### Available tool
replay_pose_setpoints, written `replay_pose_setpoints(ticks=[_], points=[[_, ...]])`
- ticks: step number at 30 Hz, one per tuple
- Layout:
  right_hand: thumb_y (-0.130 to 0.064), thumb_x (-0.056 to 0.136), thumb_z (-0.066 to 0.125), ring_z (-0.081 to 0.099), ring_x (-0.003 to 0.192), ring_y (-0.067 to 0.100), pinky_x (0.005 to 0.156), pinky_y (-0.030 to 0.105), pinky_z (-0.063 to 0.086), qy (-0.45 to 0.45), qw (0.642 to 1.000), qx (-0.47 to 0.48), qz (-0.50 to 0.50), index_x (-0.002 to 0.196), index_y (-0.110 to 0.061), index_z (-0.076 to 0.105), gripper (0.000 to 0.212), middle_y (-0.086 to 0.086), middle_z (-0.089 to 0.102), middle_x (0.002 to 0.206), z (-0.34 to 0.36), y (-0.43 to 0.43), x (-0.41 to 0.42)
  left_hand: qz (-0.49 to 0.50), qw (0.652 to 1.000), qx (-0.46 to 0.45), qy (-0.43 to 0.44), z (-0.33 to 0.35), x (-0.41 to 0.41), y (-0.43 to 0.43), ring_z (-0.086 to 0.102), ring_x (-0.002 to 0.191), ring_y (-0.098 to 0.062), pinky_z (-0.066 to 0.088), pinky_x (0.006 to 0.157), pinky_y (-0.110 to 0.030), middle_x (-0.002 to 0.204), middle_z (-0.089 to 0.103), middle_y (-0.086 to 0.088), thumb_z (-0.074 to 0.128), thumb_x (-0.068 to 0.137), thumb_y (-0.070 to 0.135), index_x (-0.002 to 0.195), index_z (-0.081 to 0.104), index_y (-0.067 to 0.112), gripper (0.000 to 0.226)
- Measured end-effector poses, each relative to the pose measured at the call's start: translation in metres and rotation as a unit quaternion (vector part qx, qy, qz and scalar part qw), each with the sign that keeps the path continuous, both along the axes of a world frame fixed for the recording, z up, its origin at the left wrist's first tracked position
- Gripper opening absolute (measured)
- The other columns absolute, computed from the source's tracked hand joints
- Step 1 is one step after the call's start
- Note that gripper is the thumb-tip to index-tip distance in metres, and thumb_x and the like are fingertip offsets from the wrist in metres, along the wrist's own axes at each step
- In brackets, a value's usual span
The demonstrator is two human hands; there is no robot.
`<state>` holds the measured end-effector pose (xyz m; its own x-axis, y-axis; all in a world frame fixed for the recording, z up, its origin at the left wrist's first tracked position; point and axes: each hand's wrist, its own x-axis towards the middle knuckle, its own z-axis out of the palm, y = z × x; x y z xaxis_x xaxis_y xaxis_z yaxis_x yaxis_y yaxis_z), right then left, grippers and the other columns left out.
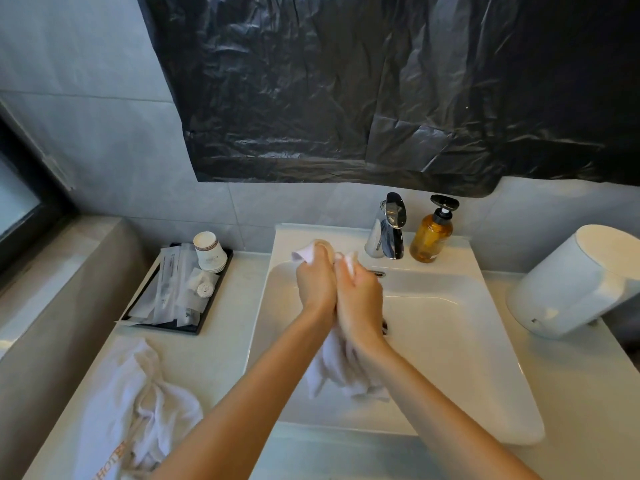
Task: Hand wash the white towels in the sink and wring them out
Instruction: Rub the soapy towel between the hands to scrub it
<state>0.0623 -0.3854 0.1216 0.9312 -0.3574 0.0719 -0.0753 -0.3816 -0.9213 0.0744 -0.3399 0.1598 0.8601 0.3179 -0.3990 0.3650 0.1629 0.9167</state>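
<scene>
Over the white sink I hold a wet white towel between both hands. My left hand and my right hand are pressed side by side, each shut on the towel. Its top ends stick out above my knuckles, and the rest hangs down beneath my wrists into the basin. A second white towel, crumpled and with orange lettering, lies on the counter left of the sink.
A chrome faucet and an amber pump bottle stand at the sink's back edge. A black tray with paper cups and wrapped sachets sits on the left counter. A white kettle stands on the right.
</scene>
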Motion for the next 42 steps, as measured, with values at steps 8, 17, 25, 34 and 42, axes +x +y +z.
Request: replay_pose_setpoints(ticks=[8,17,25,34,42], points=[[-0.041,0.1,0.04,0.065,0.089,0.028,0.081,0.039,0.051,0.006,0.998,0.01,-0.055,0.102,-0.005,0.067,0.045,0.013,0.071,0.093,-0.005,0.006,-0.007,-0.032,0.999,0.002,0.006,-0.008,0.003,0.001,0.052,0.06,-0.016,0.04,0.057,-0.029,0.063,0.057,-0.003,0.045,0.098,0.026,0.076,0.058,0.008,0.03],[-0.043,0.099,0.042,0.064,0.085,0.03,0.081,0.04,0.051,0.036,0.995,0.061,-0.072,0.084,-0.01,0.064,0.043,0.012,0.07,0.086,-0.002,-0.004,0.004,-0.021,0.999,-0.032,0.017,-0.006,-0.003,-0.004,0.055,0.061,-0.017,0.042,0.059,-0.029,0.064,0.058,-0.002,0.047,0.097,0.028,0.081,0.059,0.01,0.026],[-0.042,0.101,0.04,0.063,0.083,0.027,0.074,0.034,0.047,0.011,0.997,0.027,-0.067,0.085,-0.011,0.065,0.042,0.008,0.068,0.082,0.007,-0.012,0.005,0.0,0.998,-0.06,0.009,0.0,-0.008,-0.012,0.058,0.067,-0.019,0.046,0.064,-0.03,0.066,0.059,-0.002,0.046,0.097,0.025,0.074,0.055,0.013,0.028],[-0.039,0.101,0.039,0.06,0.087,0.03,0.08,0.035,0.045,0.057,0.993,0.064,-0.087,0.094,-0.008,0.065,0.042,0.009,0.067,0.089,0.006,-0.007,0.007,-0.017,1.0,-0.006,0.003,-0.012,-0.007,-0.01,0.058,0.071,-0.021,0.044,0.063,-0.03,0.071,0.065,-0.005,0.046,0.098,0.029,0.079,0.061,0.009,0.032],[-0.034,0.099,0.043,0.058,0.079,0.028,0.075,0.037,0.045,0.07,0.988,0.121,-0.061,0.07,-0.012,0.056,0.039,0.006,0.061,0.071,0.0,-0.017,0.033,-0.035,0.997,-0.064,0.026,-0.02,-0.009,-0.015,0.063,0.071,-0.018,0.05,0.061,-0.026,0.077,0.065,-0.006,0.044,0.101,0.034,0.099,0.061,0.006,0.033]])
